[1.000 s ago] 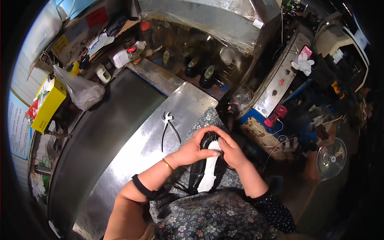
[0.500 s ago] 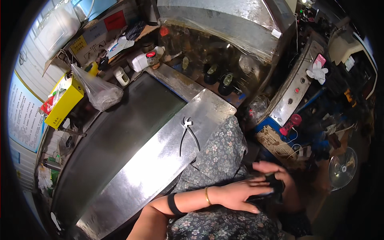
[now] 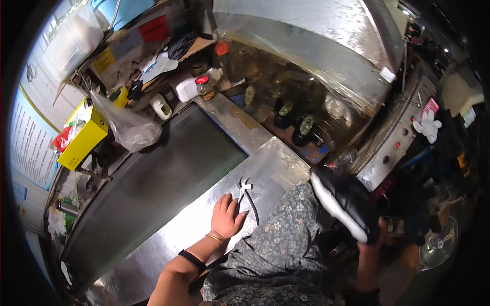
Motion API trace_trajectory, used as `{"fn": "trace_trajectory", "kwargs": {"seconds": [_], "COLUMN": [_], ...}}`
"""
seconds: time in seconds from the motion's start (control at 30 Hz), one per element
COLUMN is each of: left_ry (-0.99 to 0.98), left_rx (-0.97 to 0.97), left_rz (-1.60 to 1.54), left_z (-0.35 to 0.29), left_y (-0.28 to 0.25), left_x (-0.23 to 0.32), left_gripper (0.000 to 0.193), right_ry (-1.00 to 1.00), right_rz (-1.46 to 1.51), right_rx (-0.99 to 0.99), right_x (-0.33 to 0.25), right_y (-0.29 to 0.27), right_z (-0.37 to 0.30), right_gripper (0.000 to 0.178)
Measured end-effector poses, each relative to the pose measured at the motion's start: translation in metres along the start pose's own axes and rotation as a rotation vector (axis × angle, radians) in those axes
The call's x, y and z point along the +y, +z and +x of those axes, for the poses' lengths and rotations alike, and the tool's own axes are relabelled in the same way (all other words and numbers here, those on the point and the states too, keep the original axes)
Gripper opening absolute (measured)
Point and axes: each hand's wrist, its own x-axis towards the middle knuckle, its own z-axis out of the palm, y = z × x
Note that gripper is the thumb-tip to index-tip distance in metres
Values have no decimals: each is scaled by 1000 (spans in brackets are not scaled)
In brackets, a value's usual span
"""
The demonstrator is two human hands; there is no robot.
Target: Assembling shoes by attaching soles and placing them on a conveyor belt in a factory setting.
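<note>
My left hand (image 3: 227, 217) lies over the steel worktop (image 3: 275, 158) with its fingers stretched out. It touches the pliers (image 3: 246, 187) and covers one of their dark handles; the other handle and the shiny jaws show beside the fingers. On the right, my right hand (image 3: 370, 250), dim and partly blurred, grips a black shoe with a white sole (image 3: 352, 206) from its lower end. The shoe is held tilted in the air, past the flowered cloth (image 3: 286, 214) over my lap.
A dark conveyor belt (image 3: 173, 158) runs left of the steel strip. Beyond stand a red-lidded jar (image 3: 205, 89), a knotted plastic bag (image 3: 135, 130) and a yellow box (image 3: 84, 137). Dark shoe-like pieces (image 3: 304, 130) sit under the metal hood (image 3: 306, 41). A fan (image 3: 439, 242) is at right.
My left hand has left the dark thing by my right hand and moved to the pliers. The shoe has been raised and now shows plainly in my right hand. The view has shifted slightly.
</note>
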Motion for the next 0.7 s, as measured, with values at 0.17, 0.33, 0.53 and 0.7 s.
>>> {"fn": "trace_trajectory", "kwargs": {"seconds": [0.17,0.33,0.53,0.7], "left_ry": [-63,-42,-168,-64], "left_rx": [89,21,29,95], "left_rz": [-137,-144,-100,-196], "left_z": [-11,13,-17,8], "left_y": [14,16,-13,10], "left_x": [-11,3,1,2], "left_gripper": [56,61,62,60], "right_ry": [-304,-435,-343,-542], "right_rz": [-1203,-1721,-1877,-1389], "right_rx": [-83,-159,-168,-454], "right_x": [77,180,271,217], "right_y": [141,114,151,68], "right_z": [153,348,419,438], "right_gripper": [58,67,82,66]}}
